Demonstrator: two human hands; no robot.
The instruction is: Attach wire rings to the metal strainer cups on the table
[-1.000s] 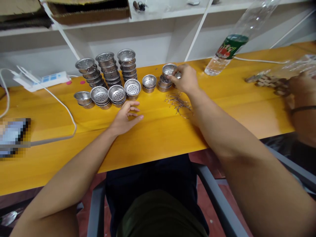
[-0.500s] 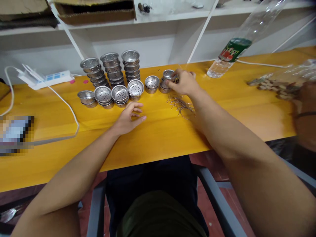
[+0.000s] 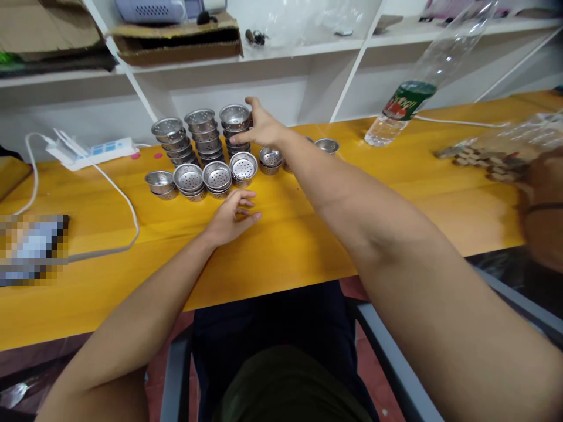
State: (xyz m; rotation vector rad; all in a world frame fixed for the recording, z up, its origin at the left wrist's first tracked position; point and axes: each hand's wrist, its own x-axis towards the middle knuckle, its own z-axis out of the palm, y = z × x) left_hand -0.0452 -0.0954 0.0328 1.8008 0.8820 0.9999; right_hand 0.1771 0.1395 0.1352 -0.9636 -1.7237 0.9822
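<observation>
My right hand (image 3: 261, 124) reaches to the tallest back row and has its thumb and fingers around the side of the rightmost stack of perforated metal cups (image 3: 234, 116), near its upper cups. Its other fingers are partly hidden. My left hand (image 3: 234, 218) rests on the table with fingers loosely apart, holding nothing, just in front of a short stack of cups (image 3: 217, 174). More short stacks stand in the front row, including a small one (image 3: 270, 158). A single metal cup (image 3: 326, 146) shows beyond my right forearm, which partly covers another stack.
A plastic bottle (image 3: 398, 111) stands tilted in view at the back right. Small wooden pieces (image 3: 488, 161) lie near another person's arm (image 3: 545, 205). A power strip (image 3: 92, 153) with white cables and a blurred-out device (image 3: 33, 246) are at left. Shelves rise behind.
My right hand has moved left from the small stack on the right to the tall back stack. A cup now shows where it was. The forearm hides the metal hooks. My left hand stays put.
</observation>
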